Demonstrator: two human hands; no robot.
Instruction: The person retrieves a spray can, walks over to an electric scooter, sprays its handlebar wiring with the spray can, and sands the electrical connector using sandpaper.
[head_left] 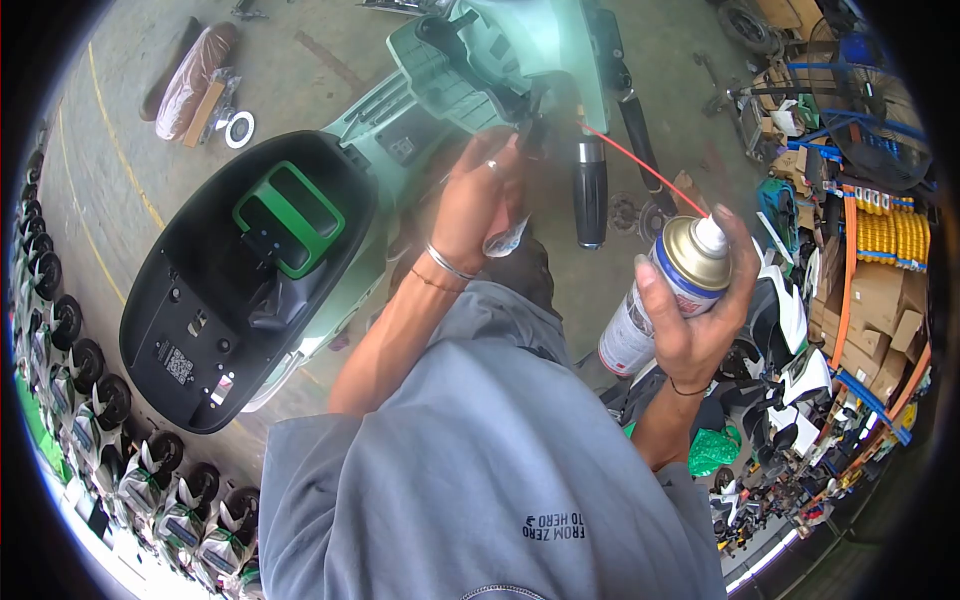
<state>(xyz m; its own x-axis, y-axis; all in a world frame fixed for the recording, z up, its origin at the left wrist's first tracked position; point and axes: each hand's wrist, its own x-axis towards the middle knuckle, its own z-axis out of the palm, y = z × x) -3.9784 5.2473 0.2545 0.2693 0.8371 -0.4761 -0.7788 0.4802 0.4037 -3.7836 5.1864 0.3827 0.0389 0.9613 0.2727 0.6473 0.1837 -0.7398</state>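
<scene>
My right hand (pixel 695 310) is wrapped around an aerosol spray can (pixel 640 320), the index finger on its white nozzle (pixel 710 236). A long red straw (pixel 645 168) runs from the nozzle toward the front of a mint-green scooter (pixel 550 45). My left hand (pixel 480 195) is closed, its fingertips up by a dark part below the scooter's open front compartment (pixel 440 75). A crinkled clear plastic piece with some red (pixel 507 237) shows under that hand; what the fingertips pinch is hidden. Haze hangs around the left hand.
The scooter's open black underseat tub (pixel 150 350) with a green handle-shaped part (pixel 333 215) lies at left. A black handlebar grip (pixel 590 200) hangs ahead. Wrapped parts (pixel 197 80) lie on the floor. Wheels line the far left; a fan (pixel 865 95) and shelves (pixel 850 290) stand right.
</scene>
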